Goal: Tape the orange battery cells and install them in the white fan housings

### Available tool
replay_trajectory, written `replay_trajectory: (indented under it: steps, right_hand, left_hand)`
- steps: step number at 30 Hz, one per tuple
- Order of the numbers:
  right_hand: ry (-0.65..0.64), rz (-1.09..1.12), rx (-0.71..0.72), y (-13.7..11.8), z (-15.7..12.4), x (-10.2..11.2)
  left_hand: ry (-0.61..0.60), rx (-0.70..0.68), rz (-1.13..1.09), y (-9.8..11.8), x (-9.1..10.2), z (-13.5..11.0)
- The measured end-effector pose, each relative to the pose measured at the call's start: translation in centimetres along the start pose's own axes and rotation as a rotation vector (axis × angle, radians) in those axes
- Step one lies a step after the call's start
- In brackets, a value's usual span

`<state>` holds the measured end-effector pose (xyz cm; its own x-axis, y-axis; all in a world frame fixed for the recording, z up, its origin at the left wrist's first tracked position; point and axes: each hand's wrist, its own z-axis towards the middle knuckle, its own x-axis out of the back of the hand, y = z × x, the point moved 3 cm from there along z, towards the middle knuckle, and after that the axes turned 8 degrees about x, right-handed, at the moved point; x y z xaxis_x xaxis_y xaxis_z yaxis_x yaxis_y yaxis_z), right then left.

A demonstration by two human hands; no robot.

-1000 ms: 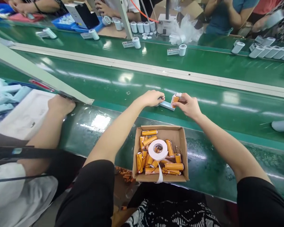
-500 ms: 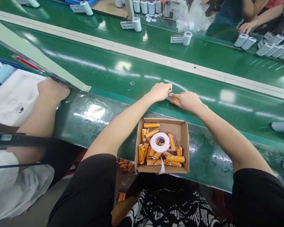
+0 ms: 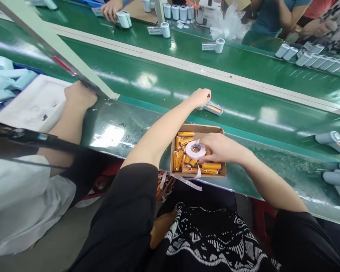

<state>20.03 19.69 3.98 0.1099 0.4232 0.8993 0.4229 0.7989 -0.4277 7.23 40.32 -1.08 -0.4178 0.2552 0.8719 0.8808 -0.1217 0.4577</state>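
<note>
The left hand [image 3: 200, 97] is stretched forward onto the glossy green conveyor belt [image 3: 164, 81], its fingers curled down and pressed on the near end of a small pale-blue plastic holder with an orange cylindrical cell seated in it [image 3: 214, 108]; whether the fingers pinch the holder or only rest against it cannot be told, since the knuckles hide the contact. The holder lies flat on the belt, just beyond the far wall of an open brown cardboard box [image 3: 198, 129] that sits on the dark green ledge at the belt's near edge. The right hand [image 3: 219, 148] is lowered into that box, fingers loosely spread over a heap of orange cylindrical battery cells with thin wires [image 3: 211, 166]; a grasp on any single cell cannot be made out. A white roll of adhesive tape [image 3: 195, 149] lies on top of the cells just beside the fingertips, with a loose strip hanging over the box's near wall. Further along the belt to the right, pale-blue cylindrical casings [image 3: 327, 137] are laid on their sides. At the left, a co-worker's bare forearm [image 3: 69, 121] is rested on the ledge beside a white tray [image 3: 31, 104].
</note>
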Motion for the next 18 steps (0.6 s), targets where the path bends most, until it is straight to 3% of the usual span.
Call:
replay_trajectory:
  steps: [2, 4, 6, 8, 11, 13, 15, 18]
  right_hand:
    - [-0.039, -0.095, -0.050, -1.9, 0.4, -1.9]
    - [-0.031, -0.160, -0.093, -2.9, 1.2, -3.2]
    - [0.011, -0.140, -0.123, -3.2, 1.9, -3.7]
    - [0.113, -0.040, -0.126, -3.2, 1.6, -3.6]
    - [0.367, 0.242, -0.031, -2.6, -1.3, -2.2]
    - [0.548, 0.469, 0.044, -2.1, -5.0, -1.0]
    - [0.679, 0.651, 0.069, -1.8, -9.4, 0.0]
    - [0.819, 0.802, 0.042, -2.0, -15.8, 0.8]
  left_hand:
    - [0.012, -0.020, -0.035, 1.0, 0.8, -0.9]
    - [0.104, -0.088, -0.089, 2.0, 1.7, -3.4]
    - [0.260, -0.162, -0.154, 2.2, 1.9, -8.3]
    - [0.438, -0.205, -0.227, 0.7, 0.5, -16.0]
    - [0.751, -0.309, -0.409, -4.2, -4.5, -30.7]
    - [0.830, -0.222, -0.516, -8.3, -9.4, -38.9]
    - [0.617, 0.109, -0.489, -11.6, -15.0, -43.4]
    - [0.369, 0.329, -0.489, -12.7, -21.6, -44.8]
